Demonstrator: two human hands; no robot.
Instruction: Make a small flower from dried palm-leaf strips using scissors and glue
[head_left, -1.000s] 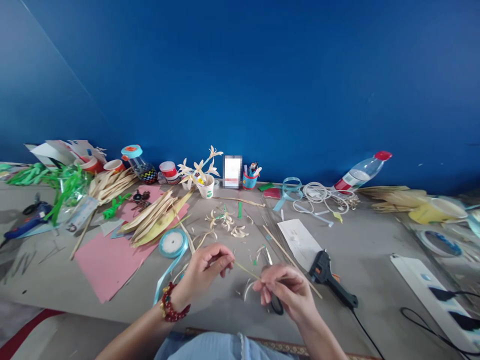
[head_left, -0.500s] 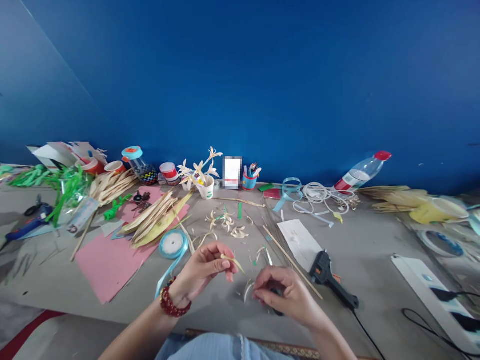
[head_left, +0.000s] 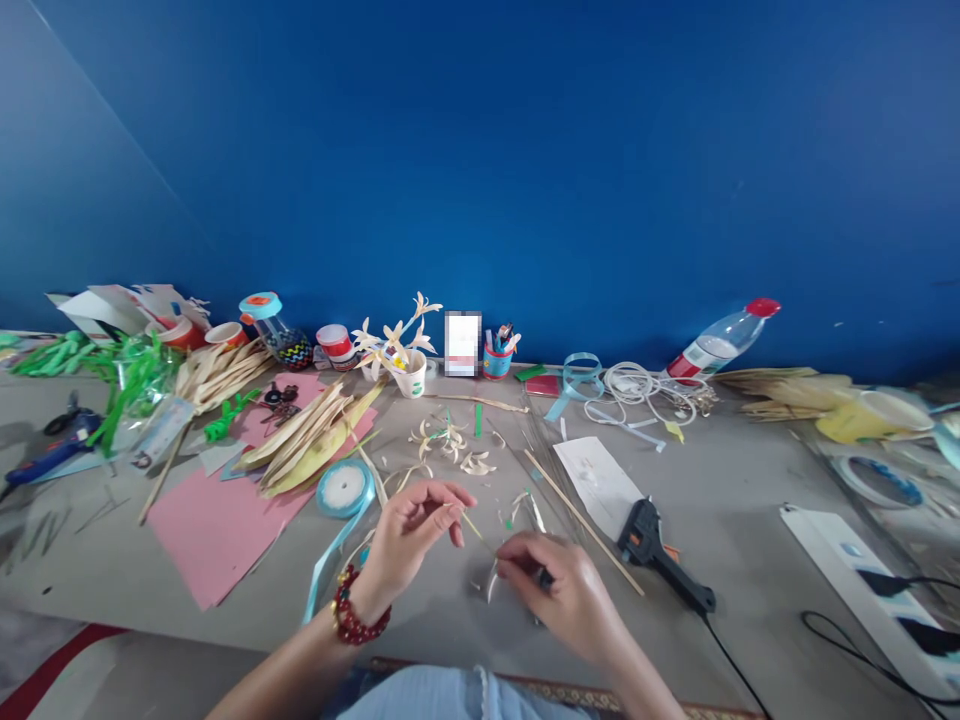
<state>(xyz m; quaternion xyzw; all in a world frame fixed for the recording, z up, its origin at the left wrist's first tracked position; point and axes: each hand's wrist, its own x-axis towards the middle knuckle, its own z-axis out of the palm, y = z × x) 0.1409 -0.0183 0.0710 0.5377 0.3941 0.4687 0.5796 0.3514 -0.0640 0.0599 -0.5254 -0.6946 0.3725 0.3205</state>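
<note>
The left hand's thumb and forefinger are pinched together on the upper end of a thin, pale yellow strip, its other fingers loosely curled. The strip slants down across the gap between the 2 hands, above the table, its lower end by the right hand's bent fingertips; I cannot tell if these grip it. A red beaded bracelet circles the left wrist. Just beyond the hands lie pale curled petals, with a spool of light blue ribbon and pink paper to the left. To the right are a thin stick, a white sheet and a black glue gun. Farther back, a white cup holds pale flowers, near 1 blue-and-red pen holder, before a blue wall
</note>
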